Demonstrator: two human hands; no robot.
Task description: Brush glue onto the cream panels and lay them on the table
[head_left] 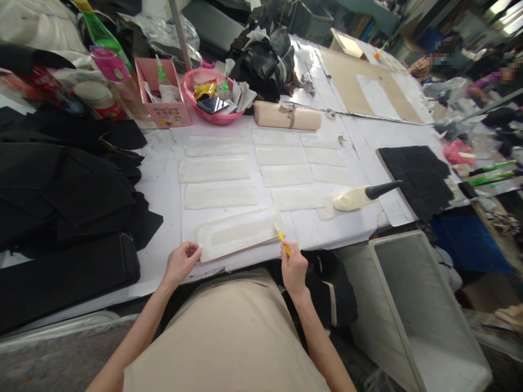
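Note:
A pale rectangular panel [241, 231] lies slightly slanted near the front edge of the white table, its surface glossy. My left hand [183, 263] pinches the panel's lower left corner between thumb and fingers. In my right hand [294, 267] is a small yellow-handled brush [281, 237], its pale tip over the panel's right end. Beyond it, several similar translucent strips [220, 195] lie in rows on the table. A cream bottle with a long black nozzle [352, 199] rests on its side to the right.
Black fabric pieces [73, 190] are heaped at the left. A pink box [168, 109], a pink basket [216, 117] and a beige roll [286, 116] stand behind the strips. A black stack [417, 177] lies right; a grey bin [425, 305] stands below the edge. People are in the background.

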